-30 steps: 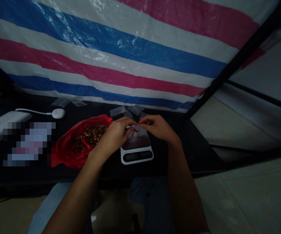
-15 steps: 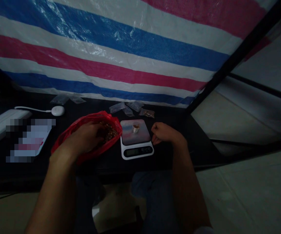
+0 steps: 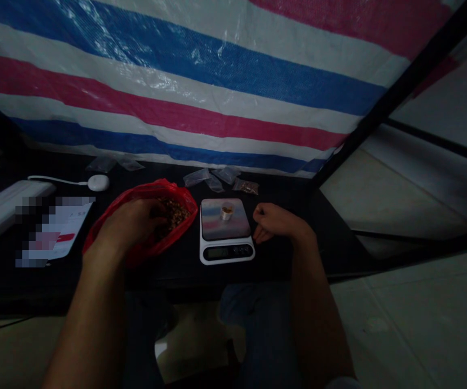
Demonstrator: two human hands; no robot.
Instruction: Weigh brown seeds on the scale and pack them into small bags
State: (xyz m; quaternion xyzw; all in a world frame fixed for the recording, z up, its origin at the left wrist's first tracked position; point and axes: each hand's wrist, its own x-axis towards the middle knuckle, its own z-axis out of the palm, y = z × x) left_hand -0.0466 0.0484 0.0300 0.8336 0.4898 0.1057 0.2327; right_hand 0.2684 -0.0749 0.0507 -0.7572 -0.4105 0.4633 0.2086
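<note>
My left hand reaches into an open red plastic bag. Its fingers are curled together above small brownish, shiny pieces; what they grip is hidden. Right of the bag lies a white kitchen scale with a metal-looking top and a dark display. A small clear cup stands on the scale, with some brown pieces inside. My right hand rests on the table just beyond the scale's right edge, fingers curled in and nothing visible in them.
Behind the scale lie several clear plastic bags and a small bag of brown pieces. At left are a white box-shaped device, a white round-ended cable and a partly blurred phone-like slab. A striped tarp hangs behind.
My left hand has shifted slightly left and back within the red bag, so more of the brown pieces show. The right hand stays beside the scale. The view has moved slightly.
</note>
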